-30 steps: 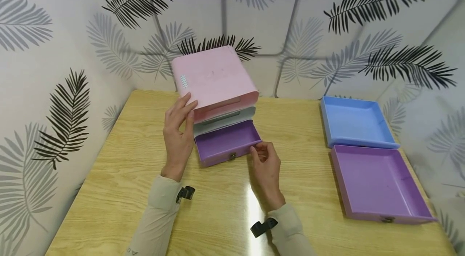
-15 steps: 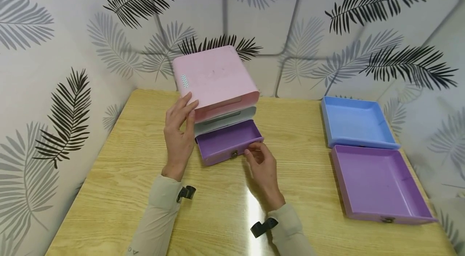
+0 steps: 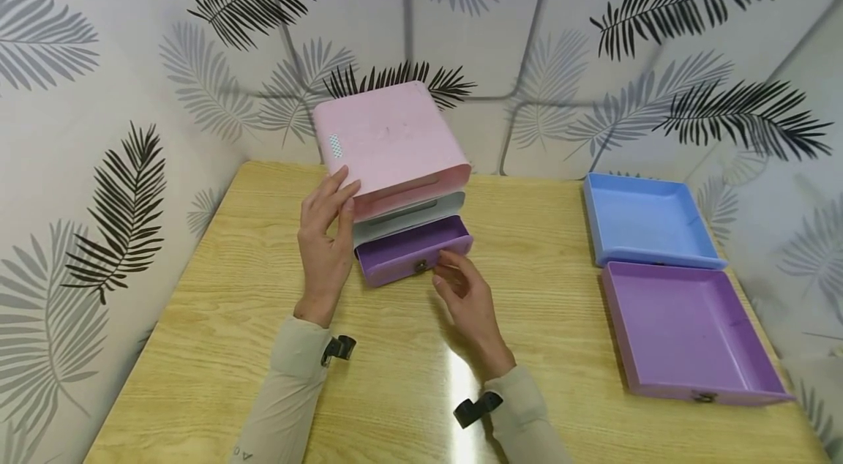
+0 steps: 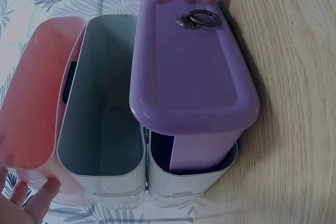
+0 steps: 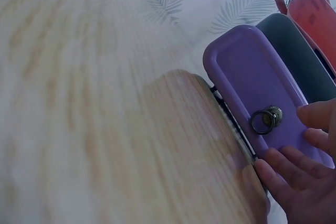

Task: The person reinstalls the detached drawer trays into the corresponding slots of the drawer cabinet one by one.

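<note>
A small drawer cabinet with a pink top tier (image 3: 388, 135) and a grey tier (image 3: 408, 221) stands mid-table. From its lowest tier a purple drawer (image 3: 388, 270) sticks partly out, with a metal ring pull (image 5: 266, 119) on its front. My right hand (image 3: 469, 303) presses its fingertips against the right part of the drawer front, beside the ring. My left hand (image 3: 323, 241) rests on the front left corner of the pink tier, fingers extended over the top and thumb by the front edge. In the left wrist view, the pink and grey compartments show no drawer inside.
To the right lie a blue drawer (image 3: 652, 219) and a larger-looking purple drawer (image 3: 691, 328), end to end near the table's right edge. Behind the wooden table (image 3: 217, 347) is a wall covered in leaf-patterned paper (image 3: 461, 32).
The purple drawer has slid further into the lowest tier. My right hand has moved left and slightly forward along its front. The left hand has stayed in place.
</note>
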